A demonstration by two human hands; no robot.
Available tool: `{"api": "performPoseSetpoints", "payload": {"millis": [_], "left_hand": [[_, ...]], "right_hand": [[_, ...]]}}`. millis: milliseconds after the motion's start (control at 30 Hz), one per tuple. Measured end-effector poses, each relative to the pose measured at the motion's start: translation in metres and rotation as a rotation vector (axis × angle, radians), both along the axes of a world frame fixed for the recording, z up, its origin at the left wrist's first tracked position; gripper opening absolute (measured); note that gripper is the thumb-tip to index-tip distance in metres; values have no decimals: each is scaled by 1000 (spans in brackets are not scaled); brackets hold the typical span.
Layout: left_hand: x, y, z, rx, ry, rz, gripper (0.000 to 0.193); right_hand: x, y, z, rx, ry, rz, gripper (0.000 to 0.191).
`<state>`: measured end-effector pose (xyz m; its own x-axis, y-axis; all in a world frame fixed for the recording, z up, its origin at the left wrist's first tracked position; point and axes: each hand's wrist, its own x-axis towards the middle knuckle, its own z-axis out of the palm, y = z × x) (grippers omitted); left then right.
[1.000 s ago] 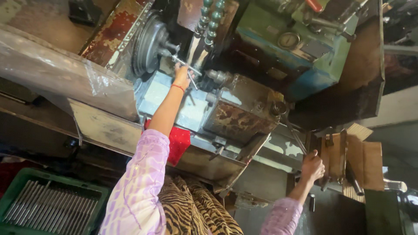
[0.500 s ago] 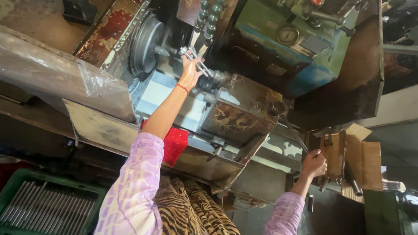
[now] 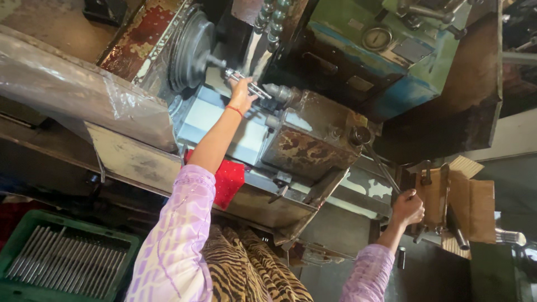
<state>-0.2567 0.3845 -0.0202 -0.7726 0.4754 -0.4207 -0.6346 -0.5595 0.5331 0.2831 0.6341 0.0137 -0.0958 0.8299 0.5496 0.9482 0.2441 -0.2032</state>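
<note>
The left hand reaches up into the lathe, its fingers curled round a thin shiny metal rod that lies slantwise just beyond the fingertips. To the far side of those fingers stands the dark round chuck, its stub end near the rod's tip; to the other side the rod's end comes close to the pointed nose of the rusty carriage block, so the hand works in a narrow gap between the two. Below the wrist, with its thin red band, runs a pale flat bed, and a red cloth hangs at the bed's lower edge beside the forearm. The right hand is shut in a fist on the end of a long thin lever, which slants up from the knuckles to a round hub on the block's corner. Just beyond that fist stand brown cardboard pieces, leaving little room on that side. Well apart from both hands, low at the corner, a green crate holds rows of grey rods, its rim open on top.
</note>
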Motion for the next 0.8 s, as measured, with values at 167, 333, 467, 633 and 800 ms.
{"api": "performPoseSetpoints", "payload": {"millis": [167, 333, 467, 633, 800], "left_hand": [[-3, 1, 4, -126, 41, 127, 63], [-10, -5, 2, -1, 40, 246, 76], [-13, -11, 1, 84, 54, 269, 77], [-11, -11, 4, 117, 60, 278, 81], [-10, -12, 10, 125, 44, 280, 82]], "right_hand": [[1, 2, 0, 14, -12, 10, 49], [-1, 3, -1, 18, -20, 10, 51], [4, 3, 0, -54, -35, 27, 55], [19, -6, -2, -506, 51, 24, 68], [30, -16, -9, -236, 9, 157, 57]]}}
